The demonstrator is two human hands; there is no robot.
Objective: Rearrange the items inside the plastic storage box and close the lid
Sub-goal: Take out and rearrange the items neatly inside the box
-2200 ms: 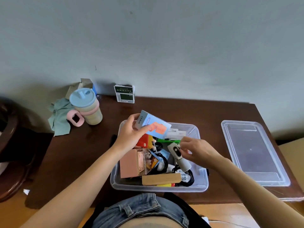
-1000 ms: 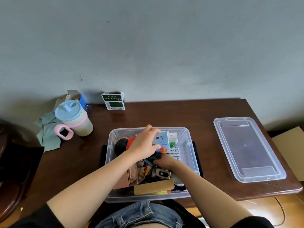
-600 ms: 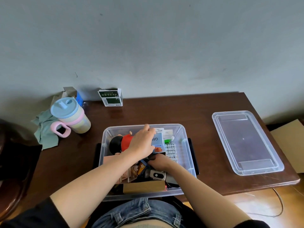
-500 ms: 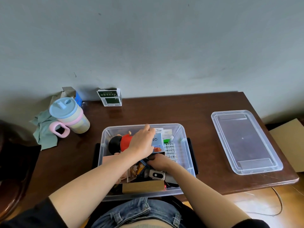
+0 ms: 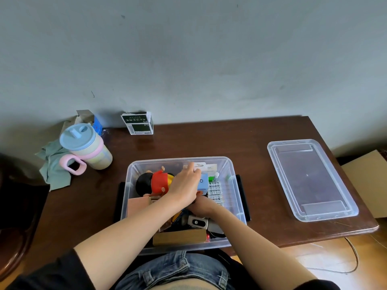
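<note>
The left hand (image 5: 184, 188) clutched a light, stiff blue carton (image 5: 202, 184) by its edges inside the storage box (image 5: 237, 197); the right hand (image 5: 202, 207) lay half hidden, its grip unreadable.

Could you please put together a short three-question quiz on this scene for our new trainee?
1. True or false: the clear lid already sits on the storage box.
2. Which hand has its grip on the light blue carton? A) left hand B) right hand C) neither
3. Fill in: the cup with the blue lid stands on the table to the ___ of the box.

Key
1. False; the lid lies on the table right of the box.
2. A.
3. Left, partly over a green cloth.
</note>
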